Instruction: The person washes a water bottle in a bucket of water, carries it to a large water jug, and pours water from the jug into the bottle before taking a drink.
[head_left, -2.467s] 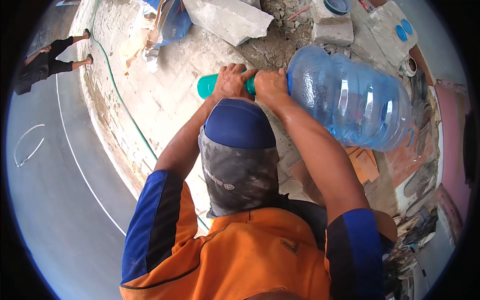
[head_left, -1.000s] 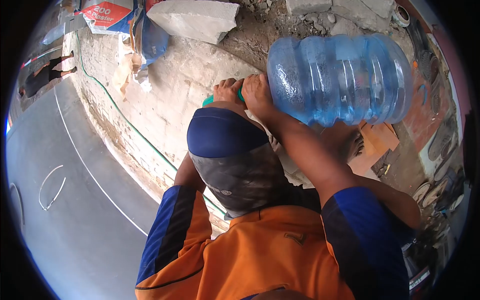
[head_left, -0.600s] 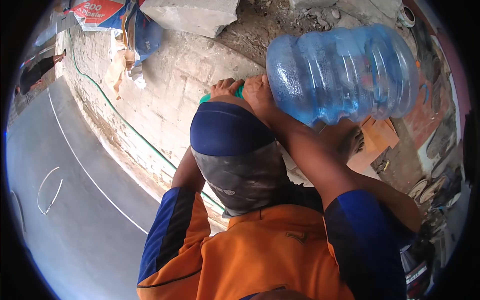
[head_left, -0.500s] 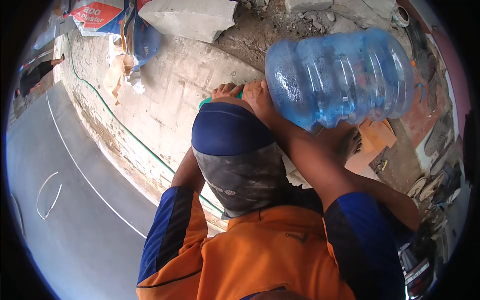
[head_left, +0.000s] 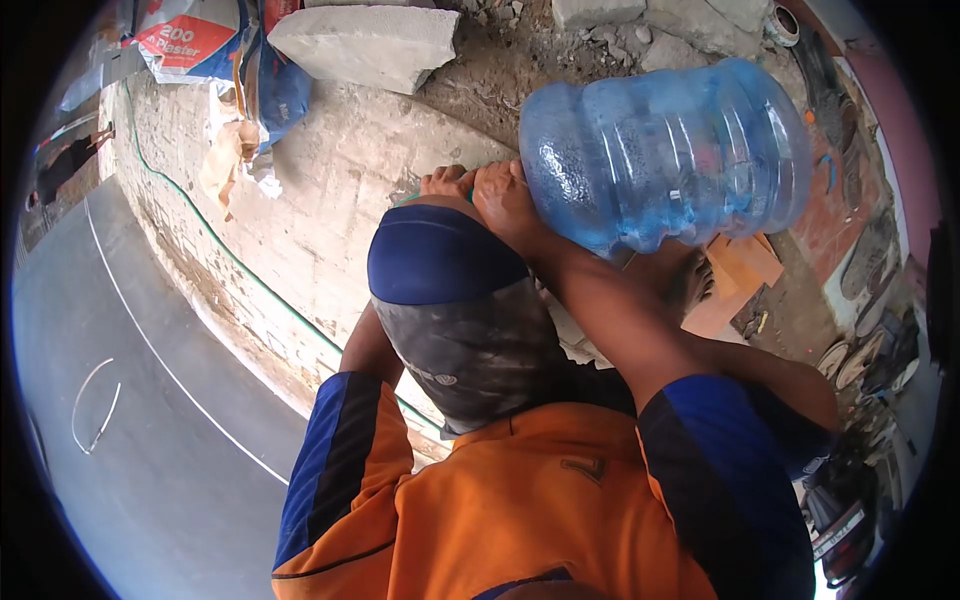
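Both hands are close together beyond my raised knee [head_left: 450, 255], which hides part of them. My left hand [head_left: 447, 181] has its fingers curled over, with a bit of a green thing [head_left: 408, 200] showing beside it. My right hand [head_left: 505, 200] is closed right beside the left, and a sliver of green shows between them. What the green thing is cannot be made out. A large clear blue water jug [head_left: 665, 155] lies on its side just to the right of my right hand.
A green hose [head_left: 240, 262] runs along the pale pavement [head_left: 330, 200]. Plaster bags [head_left: 190, 38], a concrete block [head_left: 365, 45] and rubble lie at the far side. Cardboard [head_left: 735, 280] and several sandals [head_left: 850, 360] are at right. A grey surface [head_left: 150, 400] fills the left. A person [head_left: 65, 170] is at far left.
The view has shifted slightly, so most things sit a little further left. My hands have drawn closer together, and less of the green thing shows.
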